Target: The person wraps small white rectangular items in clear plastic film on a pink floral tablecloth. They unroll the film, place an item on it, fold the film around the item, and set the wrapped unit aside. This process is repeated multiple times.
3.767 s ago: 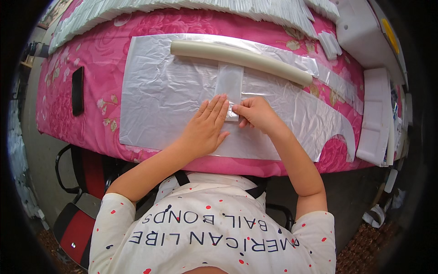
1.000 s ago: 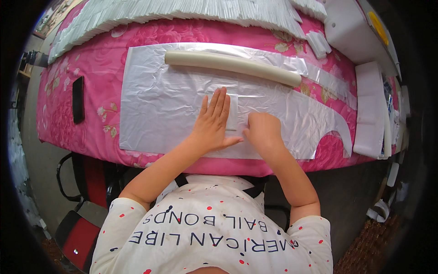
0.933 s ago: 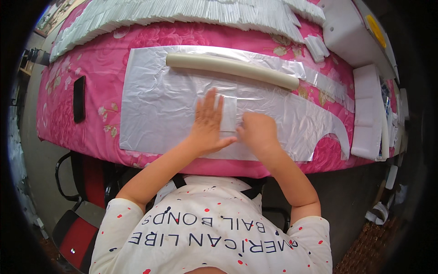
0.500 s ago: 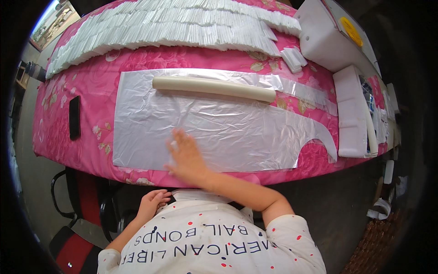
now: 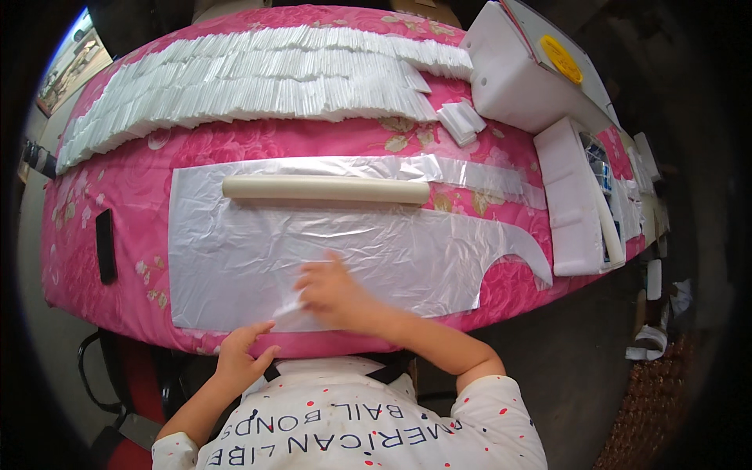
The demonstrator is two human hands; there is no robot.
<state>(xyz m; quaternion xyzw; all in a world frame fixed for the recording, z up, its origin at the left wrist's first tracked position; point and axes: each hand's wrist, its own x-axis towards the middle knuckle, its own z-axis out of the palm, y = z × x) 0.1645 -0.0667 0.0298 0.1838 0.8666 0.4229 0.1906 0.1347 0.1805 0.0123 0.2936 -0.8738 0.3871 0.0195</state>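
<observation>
Right hand (image 5: 333, 294) is showing blurred on the near side of the tube (image 5: 325, 189), fingers bent beside a white strip (image 5: 290, 309) — can't tell if they're pinching it. Left hand (image 5: 241, 355) is sitting farther off on that same side, thumb and forefinger spread, holding nothing visible. Strip is showing between the hands. Sheet (image 5: 211, 258) is lying wrinkled under the tube. Risks, my read: strip dropping if the grip's loose; sheet creeping if a palm drags — tube could roll with it. Packets (image 5: 274, 82) are standing in rows beyond the tube; a knock could topple some.
</observation>
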